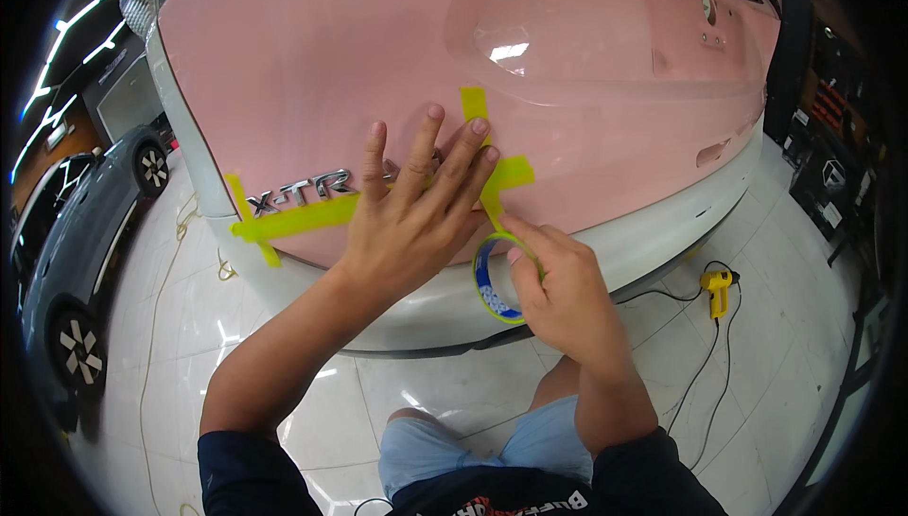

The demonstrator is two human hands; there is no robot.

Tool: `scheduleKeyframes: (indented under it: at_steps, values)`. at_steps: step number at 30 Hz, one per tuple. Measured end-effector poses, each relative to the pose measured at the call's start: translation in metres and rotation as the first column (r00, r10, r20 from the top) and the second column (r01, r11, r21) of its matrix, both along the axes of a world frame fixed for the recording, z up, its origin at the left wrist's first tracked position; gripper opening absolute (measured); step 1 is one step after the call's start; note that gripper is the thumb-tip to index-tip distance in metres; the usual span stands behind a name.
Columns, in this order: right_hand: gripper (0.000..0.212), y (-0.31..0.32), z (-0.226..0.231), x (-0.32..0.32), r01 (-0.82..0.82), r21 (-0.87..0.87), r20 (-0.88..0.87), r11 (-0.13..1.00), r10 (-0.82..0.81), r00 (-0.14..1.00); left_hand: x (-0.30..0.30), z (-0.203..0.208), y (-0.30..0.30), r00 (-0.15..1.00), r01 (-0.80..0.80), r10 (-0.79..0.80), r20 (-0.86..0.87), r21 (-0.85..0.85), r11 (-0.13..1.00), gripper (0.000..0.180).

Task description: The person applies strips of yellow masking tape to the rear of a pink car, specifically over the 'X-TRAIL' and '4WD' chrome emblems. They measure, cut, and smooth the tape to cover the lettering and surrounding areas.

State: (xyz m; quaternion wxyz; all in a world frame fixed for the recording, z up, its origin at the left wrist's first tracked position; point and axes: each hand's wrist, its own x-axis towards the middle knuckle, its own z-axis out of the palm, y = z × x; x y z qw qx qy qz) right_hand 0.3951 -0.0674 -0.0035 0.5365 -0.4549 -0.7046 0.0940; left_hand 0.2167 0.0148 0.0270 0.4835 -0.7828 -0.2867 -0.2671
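My left hand (416,204) lies with fingers spread against the pink tailgate (312,52) of a car. It covers part of a row of chrome letters (301,191) and part of the yellow-green masking tape (307,217) running beneath them. Under its index finger and thumb side, an upright strip of the same tape (473,103) crosses a level one (515,172). My right hand (567,289) grips a roll of masking tape (489,286) with a blue core, just below that crossing. From the roll, tape runs up to the upright strip. A short strip (234,192) crosses the level tape's left end.
Below the tailgate curves a white bumper (662,232). A yellow heat gun (719,291) with black cables is at the right, above the tiled floor (766,346). A grey car (95,232) stands at the left, near a thin cord (156,317). Dark boxes (828,180) line the right side.
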Motion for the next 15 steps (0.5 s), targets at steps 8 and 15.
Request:
scheduleKeyframes:
  at_steps: [8, 15]
  values:
    - [0.036, 0.002, -0.007, 0.002, -0.122, -0.183, -0.175, 0.976, 0.09, 0.98, -0.018, 0.008, 0.013, 0.973, 0.167, -0.179, -0.143, -0.092, 0.982, 0.061]
    - [0.035, -0.001, -0.035, -0.004, -0.396, -0.356, -0.598, 0.846, 0.12, 0.793, -0.016, 0.005, 0.006, 0.973, 0.065, -0.072, -0.22, -0.035, 0.997, 0.069]
